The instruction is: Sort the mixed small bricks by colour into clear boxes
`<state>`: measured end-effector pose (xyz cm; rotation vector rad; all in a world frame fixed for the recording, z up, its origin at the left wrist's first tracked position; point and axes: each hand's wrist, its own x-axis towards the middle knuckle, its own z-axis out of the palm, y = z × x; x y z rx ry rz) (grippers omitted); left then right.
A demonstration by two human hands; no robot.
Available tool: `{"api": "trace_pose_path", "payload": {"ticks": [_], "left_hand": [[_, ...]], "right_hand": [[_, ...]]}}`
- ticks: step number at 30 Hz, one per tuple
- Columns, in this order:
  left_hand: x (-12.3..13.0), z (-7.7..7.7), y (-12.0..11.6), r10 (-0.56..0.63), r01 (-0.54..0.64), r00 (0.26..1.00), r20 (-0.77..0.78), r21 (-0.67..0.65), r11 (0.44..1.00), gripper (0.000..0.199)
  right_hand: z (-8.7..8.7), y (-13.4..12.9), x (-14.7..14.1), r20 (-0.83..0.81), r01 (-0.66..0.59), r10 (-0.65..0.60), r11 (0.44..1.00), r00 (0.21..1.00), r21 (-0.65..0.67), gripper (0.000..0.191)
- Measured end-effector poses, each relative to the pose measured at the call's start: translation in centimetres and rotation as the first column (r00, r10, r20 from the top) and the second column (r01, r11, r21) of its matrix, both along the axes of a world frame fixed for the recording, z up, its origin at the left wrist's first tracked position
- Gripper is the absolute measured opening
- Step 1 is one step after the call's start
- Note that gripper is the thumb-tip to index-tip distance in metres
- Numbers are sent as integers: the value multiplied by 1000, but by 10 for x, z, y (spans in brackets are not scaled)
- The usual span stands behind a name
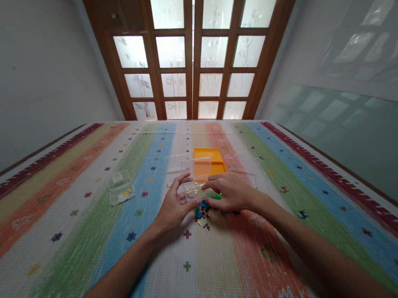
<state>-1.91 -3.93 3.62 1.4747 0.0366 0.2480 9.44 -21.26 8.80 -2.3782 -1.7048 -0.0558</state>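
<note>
A small heap of blue, green and brown toy building bricks (201, 211) lies on the striped tablecloth between my hands. My left hand (176, 205) is at its left side, index finger stretched out and thumb apart, the tip near the bricks. From the right, my right hand (232, 192) reaches over the heap with bent fingers, its thumb and index finger apart. I make out nothing held in either hand, though a tiny piece could be hidden under the right fingers. Pale yellow pieces (190, 189) are scattered just beyond the heap.
Behind my hands is an orange compartment tray (207, 154), with a clear plastic lid or box (175, 164) beside and partly over it. An open clear box (120, 188) with yellow and white pieces stands at left. Wood-framed glass doors (186, 47) rise beyond the table.
</note>
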Motion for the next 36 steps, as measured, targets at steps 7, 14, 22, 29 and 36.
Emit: {"api": "trace_pose_path", "payload": {"ticks": [7,14,22,29,36], "left_hand": [[2,-2,0,-2,2,1000,16,-2,1000,73],[1,-2,0,1,0,1000,23,-4,1000,75],[2,-1,1,12,-12,1000,12,18,1000,75],[2,-1,1,11,-12,1000,27,36,999,76],[3,-4,1,-13,12,1000,27,9,1000,76]], "right_hand": [[2,1,0,5,18,-18,1000,1000,-4,25],[-1,2,-3,-18,-41,42,996,999,81,26],[-3,4,-3,-25,-89,91,994,996,65,28],[-4,2,-1,-10,-65,66,997,998,43,31],[-2,0,-3,-38,-75,77,996,996,49,31]]}}
